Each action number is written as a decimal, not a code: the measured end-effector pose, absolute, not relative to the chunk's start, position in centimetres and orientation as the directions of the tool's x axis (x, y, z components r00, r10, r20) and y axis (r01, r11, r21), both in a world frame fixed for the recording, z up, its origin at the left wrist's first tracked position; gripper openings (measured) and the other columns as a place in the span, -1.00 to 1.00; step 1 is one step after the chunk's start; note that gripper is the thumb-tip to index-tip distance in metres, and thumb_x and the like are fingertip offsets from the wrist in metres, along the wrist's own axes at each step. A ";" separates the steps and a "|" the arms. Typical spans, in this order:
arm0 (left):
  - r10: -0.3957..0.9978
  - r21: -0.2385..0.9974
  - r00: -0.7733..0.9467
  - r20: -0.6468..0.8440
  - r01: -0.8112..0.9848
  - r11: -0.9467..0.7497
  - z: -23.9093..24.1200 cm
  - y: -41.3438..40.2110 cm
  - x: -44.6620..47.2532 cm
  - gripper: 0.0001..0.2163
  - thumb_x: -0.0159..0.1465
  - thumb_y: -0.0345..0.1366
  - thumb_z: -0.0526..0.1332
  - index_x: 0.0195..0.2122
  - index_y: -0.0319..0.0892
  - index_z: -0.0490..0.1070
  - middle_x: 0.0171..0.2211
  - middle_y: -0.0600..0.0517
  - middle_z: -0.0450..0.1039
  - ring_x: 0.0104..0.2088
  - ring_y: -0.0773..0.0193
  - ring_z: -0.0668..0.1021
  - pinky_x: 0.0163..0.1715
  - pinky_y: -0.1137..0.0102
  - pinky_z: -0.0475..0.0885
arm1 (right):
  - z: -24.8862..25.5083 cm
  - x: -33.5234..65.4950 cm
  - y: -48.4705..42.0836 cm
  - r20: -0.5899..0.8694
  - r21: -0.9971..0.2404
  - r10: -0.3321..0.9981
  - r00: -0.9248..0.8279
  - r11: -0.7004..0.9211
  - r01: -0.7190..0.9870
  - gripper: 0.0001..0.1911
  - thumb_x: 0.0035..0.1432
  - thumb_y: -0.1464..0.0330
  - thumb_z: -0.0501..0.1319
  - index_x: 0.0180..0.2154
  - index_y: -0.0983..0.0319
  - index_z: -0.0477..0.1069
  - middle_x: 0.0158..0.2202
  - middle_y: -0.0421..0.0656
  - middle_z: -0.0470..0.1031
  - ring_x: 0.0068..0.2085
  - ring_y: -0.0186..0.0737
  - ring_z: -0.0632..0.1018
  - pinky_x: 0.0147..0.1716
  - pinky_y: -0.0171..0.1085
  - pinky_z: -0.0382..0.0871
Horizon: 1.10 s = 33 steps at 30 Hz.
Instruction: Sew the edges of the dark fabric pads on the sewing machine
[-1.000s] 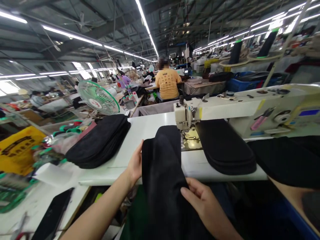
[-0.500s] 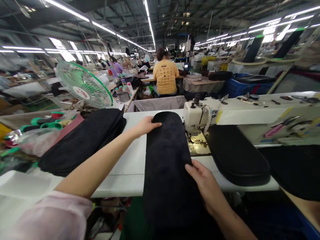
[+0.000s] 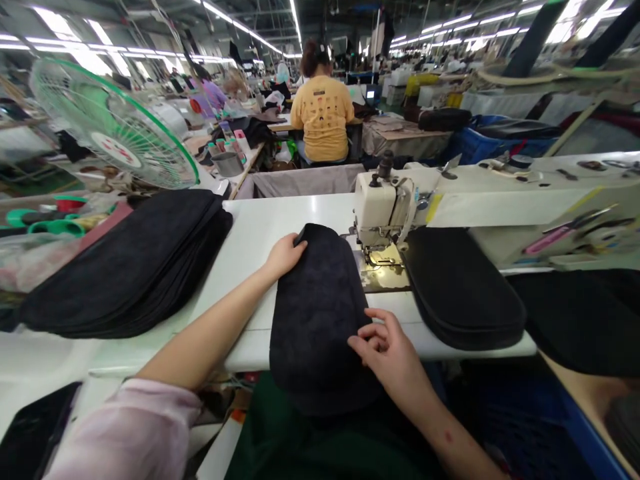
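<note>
A long black fabric panel (image 3: 320,313) with rounded ends lies over the table's front edge, its near end hanging towards my lap. My left hand (image 3: 289,257) is closed on its far left edge, pinching a corner that lifts slightly. By the panel's right edge, my right hand (image 3: 387,347) has its fingers loosely curled and apart, with the fingertips over or touching the cloth. Just right of the panel's far end is the sewing machine head (image 3: 380,213), above a shiny metal needle plate (image 3: 387,267).
A thick stack of black panels (image 3: 125,267) sits at left, a smaller stack (image 3: 463,293) right of the needle plate. More black fabric (image 3: 585,320) lies far right. A green-rimmed fan (image 3: 120,133) stands at back left, a phone (image 3: 37,427) at lower left. A person in yellow (image 3: 323,117) sits ahead.
The panel has come nearer to me and its near end now shows over my lap. My right hand has loosened from its edge. The view has tipped down and shifted.
</note>
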State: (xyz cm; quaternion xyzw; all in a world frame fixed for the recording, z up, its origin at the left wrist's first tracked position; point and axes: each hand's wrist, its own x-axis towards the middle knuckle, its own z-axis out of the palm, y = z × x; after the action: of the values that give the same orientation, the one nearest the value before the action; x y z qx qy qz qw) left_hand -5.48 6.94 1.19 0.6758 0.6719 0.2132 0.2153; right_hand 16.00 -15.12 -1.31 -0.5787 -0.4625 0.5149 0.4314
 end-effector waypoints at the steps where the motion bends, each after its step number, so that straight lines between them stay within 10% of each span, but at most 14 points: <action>1: 1.000 0.578 -0.003 -0.008 0.816 0.007 1.4 6.8 -5.7 -0.83 0.26 -0.21 0.16 -0.28 -0.19 0.45 -0.26 -0.13 0.56 -0.15 0.00 0.57 -0.14 0.25 0.40 | -1.1 16.2 -15.2 -0.182 -0.973 0.983 0.028 -0.184 0.142 -0.45 0.07 0.15 0.33 0.04 0.21 0.29 -0.33 -0.26 0.48 -0.45 -0.33 0.47 -0.35 -0.26 0.43; 10: 0.963 0.577 0.219 -0.157 0.812 -0.090 3.8 6.6 -5.7 -0.87 0.15 -0.22 0.27 -0.39 -0.18 0.47 -0.39 -0.02 0.53 -0.31 0.11 0.57 -0.24 0.28 0.46 | 0.9 17.7 -18.1 -0.250 -0.968 0.959 0.137 -0.248 -0.033 -0.59 0.08 0.07 0.31 -0.14 0.19 0.37 -0.41 -0.23 0.44 -0.44 -0.26 0.47 -0.52 -0.33 0.36; 17: 0.977 0.442 0.210 0.046 0.872 -0.209 1.0 5.4 -4.8 -0.87 0.17 -0.22 0.25 -0.37 -0.18 0.40 -0.27 -0.06 0.35 -0.06 0.02 0.47 0.07 0.18 0.38 | -3.2 18.8 -21.2 -0.480 -0.868 0.840 0.254 -0.414 -0.274 -0.50 -0.09 -0.02 0.45 -0.26 0.21 0.46 -0.41 -0.18 0.53 -0.39 -0.19 0.54 -0.34 -0.23 0.48; 33: 0.985 0.504 0.172 0.016 0.849 -0.156 1.2 7.1 -5.0 -0.78 0.21 -0.13 0.21 -0.45 -0.18 0.36 -0.44 0.01 0.38 -0.32 0.14 0.49 -0.22 0.27 0.45 | -2.4 17.1 -21.2 -0.395 -0.910 0.915 0.087 -0.377 -0.174 -0.64 -0.01 0.16 0.42 -0.21 0.25 0.59 -0.20 -0.07 0.66 -0.18 -0.06 0.64 -0.16 -0.17 0.51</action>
State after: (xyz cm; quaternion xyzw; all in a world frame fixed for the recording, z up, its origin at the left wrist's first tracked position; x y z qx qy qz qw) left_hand -4.96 7.12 1.16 0.7401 0.6197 0.1739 0.1949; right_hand 17.09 -21.19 -2.43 -0.5781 -0.3202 0.5951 0.4574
